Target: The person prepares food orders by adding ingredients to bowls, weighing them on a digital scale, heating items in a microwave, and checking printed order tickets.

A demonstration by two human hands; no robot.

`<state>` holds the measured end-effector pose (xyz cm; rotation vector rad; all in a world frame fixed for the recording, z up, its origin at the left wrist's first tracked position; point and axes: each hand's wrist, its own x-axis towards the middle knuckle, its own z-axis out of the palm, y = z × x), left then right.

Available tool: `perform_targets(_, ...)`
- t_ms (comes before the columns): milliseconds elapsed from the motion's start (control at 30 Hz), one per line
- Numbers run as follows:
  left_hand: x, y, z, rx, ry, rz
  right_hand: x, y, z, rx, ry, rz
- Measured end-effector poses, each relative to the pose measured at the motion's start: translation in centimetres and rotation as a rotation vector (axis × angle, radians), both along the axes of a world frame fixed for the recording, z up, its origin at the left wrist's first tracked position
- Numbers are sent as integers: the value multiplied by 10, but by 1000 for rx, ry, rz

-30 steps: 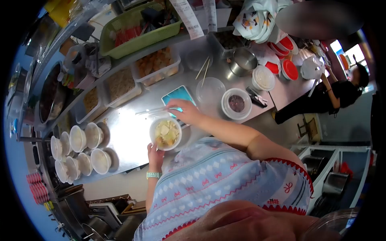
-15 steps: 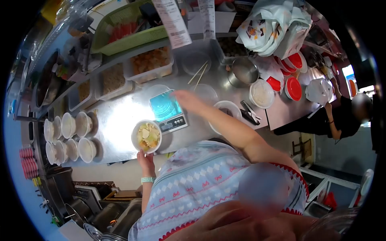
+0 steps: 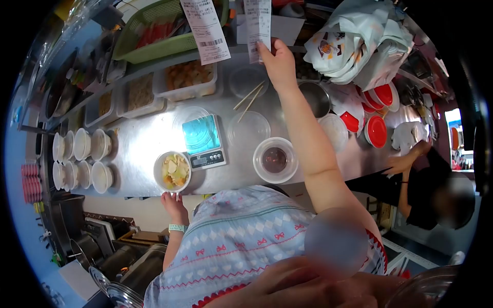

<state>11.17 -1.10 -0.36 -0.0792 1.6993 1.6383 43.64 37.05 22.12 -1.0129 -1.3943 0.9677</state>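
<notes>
At the front edge of the steel counter, my left hand (image 3: 174, 205) touches the near rim of a white bowl (image 3: 172, 171) holding pale and orange chunks; its fingers are apart. My right hand (image 3: 278, 59) is raised at the back, thumb and finger closed on the lower end of a hanging paper receipt (image 3: 257, 25). A second receipt (image 3: 206, 31) hangs to its left. A digital scale (image 3: 204, 139) with a blue-lit plate lies just right of the bowl. A round container of dark contents (image 3: 275, 159) stands below my right forearm.
Stacked white bowls (image 3: 102, 177) stand at the left. Food tubs (image 3: 186, 79) and a green basket (image 3: 154, 33) line the back. Chopsticks (image 3: 250, 101), plastic bags (image 3: 354, 46) and red lids (image 3: 376, 131) lie rightward. A co-worker in black (image 3: 429, 190) reaches over the counter's right end.
My right hand has moved from beside the bowl and scale up to the receipt and closed on it. The thin item it held near the scale is gone from it. The view has shifted.
</notes>
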Motion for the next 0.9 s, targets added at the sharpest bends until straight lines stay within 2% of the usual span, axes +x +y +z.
perform_targets(167, 3, 2, 1, 1, -11, 31, -17, -4, 1, -50, 242, 75)
perform_targets(467, 5, -1, -9, -20, -32, 66, -13, 4, 1, -70, 152, 51)
perform_targets(533, 0, -2, -10, -99, 215, -36, -12, 1, -6, -63, 117, 23)
perform_targets(567, 2, 5, -5, -91, 216, -35, -12, 1, -4, -66, 141, 42)
perform_targets(633, 14, 12, 20, -114, 523, -133, -14, -4, -2, -75, 168, 55)
perform_targets(733, 22, 28, 46, -19, 527, -49, -16, -11, 2, -73, 139, -8)
perform_targets(833, 10, 24, 33, -77, 619, -158, -16, -14, -2, -102, 170, 23)
perform_targets(900, 9, 22, 32, -54, 587, -184, -17, -16, -5, -89, 196, 43)
